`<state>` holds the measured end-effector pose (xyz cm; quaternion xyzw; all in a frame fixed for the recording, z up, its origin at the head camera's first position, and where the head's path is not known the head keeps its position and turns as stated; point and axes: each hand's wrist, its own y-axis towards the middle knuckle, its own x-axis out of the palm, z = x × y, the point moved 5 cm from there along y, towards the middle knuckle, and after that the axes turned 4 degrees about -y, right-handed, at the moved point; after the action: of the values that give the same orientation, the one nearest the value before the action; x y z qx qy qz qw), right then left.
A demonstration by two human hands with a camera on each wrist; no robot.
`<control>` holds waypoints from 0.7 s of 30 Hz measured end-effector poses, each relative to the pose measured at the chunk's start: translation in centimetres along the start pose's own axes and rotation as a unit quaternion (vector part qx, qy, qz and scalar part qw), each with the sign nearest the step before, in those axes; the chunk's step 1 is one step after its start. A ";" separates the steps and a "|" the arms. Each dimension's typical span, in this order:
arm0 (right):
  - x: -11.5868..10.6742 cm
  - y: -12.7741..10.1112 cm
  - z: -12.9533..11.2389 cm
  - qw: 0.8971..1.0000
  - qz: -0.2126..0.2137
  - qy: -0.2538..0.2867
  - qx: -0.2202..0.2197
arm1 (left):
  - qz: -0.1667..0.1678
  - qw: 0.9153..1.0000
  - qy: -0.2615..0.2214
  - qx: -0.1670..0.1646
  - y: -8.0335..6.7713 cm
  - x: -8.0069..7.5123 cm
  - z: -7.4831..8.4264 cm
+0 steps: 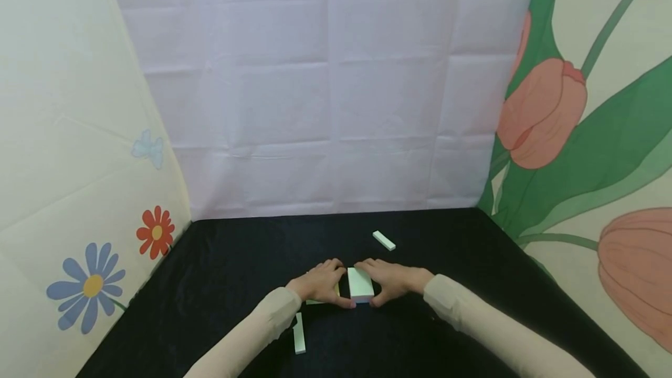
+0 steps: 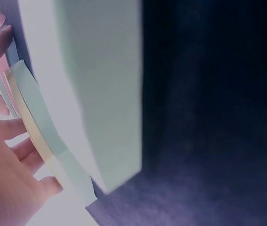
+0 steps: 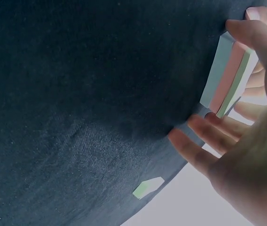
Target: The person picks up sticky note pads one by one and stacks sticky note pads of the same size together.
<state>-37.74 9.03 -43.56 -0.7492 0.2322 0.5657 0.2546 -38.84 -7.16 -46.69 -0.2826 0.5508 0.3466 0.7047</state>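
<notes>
Both hands meet at the middle of the black cloth (image 1: 451, 238) round a small stack of flat blocks (image 1: 360, 283) with a pale green top. My left hand (image 1: 328, 282) holds its left side and my right hand (image 1: 382, 282) holds its right side, thumbs near and fingers far. The right wrist view shows the stack (image 3: 227, 77) on edge in blue, pink and green layers, bracketed by thumb and fingers (image 3: 197, 141). Close up in the left wrist view, a pale green block (image 2: 100, 94) fills the frame, with thin blue and yellow pieces (image 2: 35, 127) against my left palm.
A short pale green block (image 1: 384, 240) lies beyond the hands, also seen as a small green piece (image 3: 147, 187). A long pale green block (image 1: 299, 333) lies by my left forearm. Printed flower panels stand left and right, and a white sheet closes the back.
</notes>
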 end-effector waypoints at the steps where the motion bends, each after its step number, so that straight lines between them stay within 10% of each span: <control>1: 0.0 0.0 0.1 1.000 -0.001 -0.001 0.001 | 0.001 1.000 0.000 0.000 0.0 0.0 0.0; 21: -0.6 -0.6 0.9 0.999 -0.015 0.001 0.040 | -0.023 0.999 -0.035 -0.002 -0.2 -0.4 -0.2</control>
<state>-38.18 10.16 -43.10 -0.7424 0.2435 0.5514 0.2925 -38.85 -7.48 -46.34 -0.2838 0.5189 0.3411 0.7306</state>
